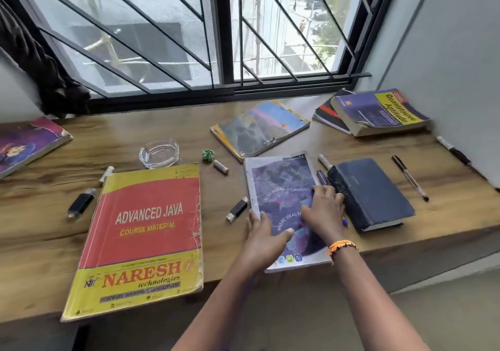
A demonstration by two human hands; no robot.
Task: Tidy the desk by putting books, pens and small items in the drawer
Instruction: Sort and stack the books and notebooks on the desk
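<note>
A purple notebook lies at the desk's front edge, right of centre. My left hand holds its left edge, thumb on the cover and fingers at the spine. My right hand rests on its right side, fingers spread over a purple pen that lies between the notebook and a dark blue book. A red and yellow Java book lies to the left. Two USB sticks, a battery, a black pen and markers lie about. No drawer shows.
A glass ashtray and a green paper scrap sit mid-desk. More books lie at the back, at the back right and at the far left. A barred window runs behind the wooden desk; a wall closes the right side.
</note>
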